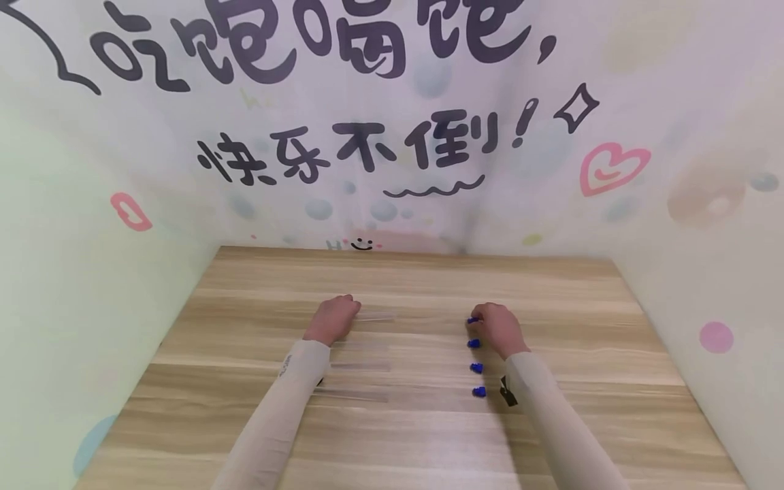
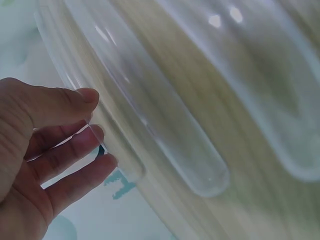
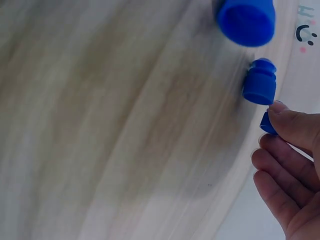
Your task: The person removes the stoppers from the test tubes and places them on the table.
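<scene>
At the far end of a row of clear plastic test tubes, my left hand [image 1: 333, 318] pinches the farthest test tube [image 1: 376, 316] between thumb and fingertips. The left wrist view shows this tube's rounded end [image 2: 131, 167] beyond the fingers, with a second tube [image 2: 167, 125] lying beside it. Across the table, my right hand [image 1: 499, 329] pinches the farthest blue stopper [image 3: 267, 124] with thumb and index finger; its other fingers are spread loosely. Nearer stoppers [image 1: 474, 344] lie in line below that hand, and the closest in the right wrist view [image 3: 260, 85] has a ridged neck.
Two more tubes [image 1: 361, 367] lie parallel, partly behind the left sleeve [image 1: 300, 381]. More blue stoppers [image 1: 476, 368] line up left of the right sleeve [image 1: 539, 388]. The wood-grain table [image 1: 429, 442] meets a printed wall [image 1: 416, 224] at the back.
</scene>
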{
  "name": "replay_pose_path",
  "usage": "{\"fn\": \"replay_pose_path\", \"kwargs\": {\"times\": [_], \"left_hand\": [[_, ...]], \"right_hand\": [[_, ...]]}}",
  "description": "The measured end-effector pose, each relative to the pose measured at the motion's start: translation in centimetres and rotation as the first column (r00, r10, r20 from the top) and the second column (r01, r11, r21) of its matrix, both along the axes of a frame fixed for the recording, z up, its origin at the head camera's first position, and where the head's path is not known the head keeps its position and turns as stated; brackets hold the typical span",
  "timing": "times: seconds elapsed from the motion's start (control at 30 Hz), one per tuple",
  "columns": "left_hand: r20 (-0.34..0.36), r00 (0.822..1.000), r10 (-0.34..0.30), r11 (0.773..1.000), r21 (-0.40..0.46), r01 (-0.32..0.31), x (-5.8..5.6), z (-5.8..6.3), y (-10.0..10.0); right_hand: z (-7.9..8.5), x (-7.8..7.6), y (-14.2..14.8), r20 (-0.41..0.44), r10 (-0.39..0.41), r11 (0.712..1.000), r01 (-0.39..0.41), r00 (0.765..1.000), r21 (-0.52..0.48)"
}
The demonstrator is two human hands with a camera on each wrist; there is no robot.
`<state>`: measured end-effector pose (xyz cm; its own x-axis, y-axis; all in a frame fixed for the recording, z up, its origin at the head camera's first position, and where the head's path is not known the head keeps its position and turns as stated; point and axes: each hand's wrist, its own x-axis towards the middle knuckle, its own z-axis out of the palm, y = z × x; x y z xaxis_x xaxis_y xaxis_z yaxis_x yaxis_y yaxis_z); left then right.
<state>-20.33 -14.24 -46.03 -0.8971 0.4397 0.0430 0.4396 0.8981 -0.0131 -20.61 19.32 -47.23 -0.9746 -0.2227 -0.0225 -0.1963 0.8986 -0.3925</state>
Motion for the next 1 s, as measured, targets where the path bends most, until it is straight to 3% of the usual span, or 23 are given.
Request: {"fn": "replay_pose_path", "kwargs": {"times": [0.43,1.0], "left_hand": [[-0.009,1.000,-0.009,1.000,0.009,0.009,-0.60,-0.58,0.07],[0.082,0.997,0.008,1.000,0.019,-0.009,-0.51,-0.53,-0.74]], "right_hand": [[-0.62,-0.23,0.48,-0.038,-0.012,0.999,0.013,0.999,0.031],[-0.32,-0.38,-0.36,-0.039,0.013,0.999,-0.012,0.999,0.040]]}}
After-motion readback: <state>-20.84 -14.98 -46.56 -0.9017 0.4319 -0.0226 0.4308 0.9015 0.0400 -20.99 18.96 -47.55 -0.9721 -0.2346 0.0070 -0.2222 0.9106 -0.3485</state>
